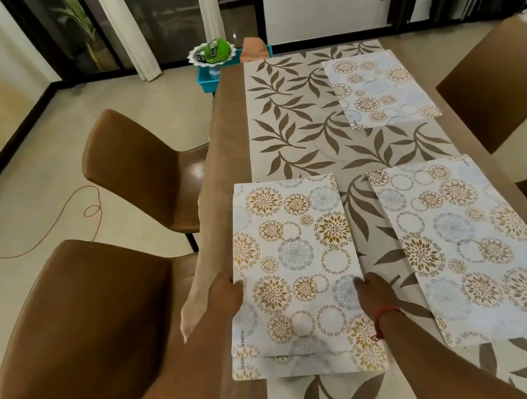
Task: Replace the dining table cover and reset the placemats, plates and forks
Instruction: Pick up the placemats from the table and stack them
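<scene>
A leaf-patterned table cover (299, 124) with brown borders lies over the dining table. On its near left side sit two stacked floral placemats (294, 254), the top one slightly offset from the lower one. My left hand (225, 296) grips the top mat's left edge. My right hand (370, 288) holds its right edge with the thumb on top. A second floral placemat (468, 242) lies at the near right, and a third placemat (377, 86) at the far right. No plates or forks are in view.
Two brown chairs (128, 168) (83, 322) stand along the table's left side, and another two (499, 77) on the right. A blue basket (207, 75) with a green item sits beyond the table's far left corner. An orange cable (62, 214) runs across the floor.
</scene>
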